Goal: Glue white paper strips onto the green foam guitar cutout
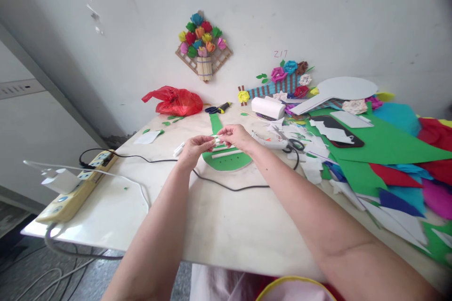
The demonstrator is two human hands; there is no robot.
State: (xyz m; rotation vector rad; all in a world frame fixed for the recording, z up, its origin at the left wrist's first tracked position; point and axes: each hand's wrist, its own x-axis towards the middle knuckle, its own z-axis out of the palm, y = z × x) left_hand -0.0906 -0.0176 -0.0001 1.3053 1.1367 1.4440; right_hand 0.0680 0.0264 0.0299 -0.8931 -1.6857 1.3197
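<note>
Where the pale worktop (pixel 208 230) meets a scuffed white wall (pixel 134 33), a red plastic bag (pixel 180 102) sits toward the left and a striped, flower-trimmed decoration (pixel 273 87) leans toward the right. Above them hangs a basket of bright paper flowers (pixel 199 33). A yellowish power strip (pixel 65 207) lies along the left edge, with loose cables (pixel 58 280) on the speckled floor below. The right side is heaped with coloured sheets (pixel 388 136) and white scraps (pixel 312 169), a dark phone (pixel 356 141) among them, partly covered by paper.

Near the middle, the left hand (pixel 195 148) and the right hand (pixel 236 136) meet, each pinching between thumb and fingertips at a small white piece (pixel 218 140), whose exact shape the fingers hide. Directly beneath them lies a green cut-out (pixel 226 165), rounded toward the person, its narrow neck pointing at the wall. White strips (pixel 228 154) lie across its rounded part, just below the fingers. A black cable (pixel 229 189) curves past its near edge.
</note>
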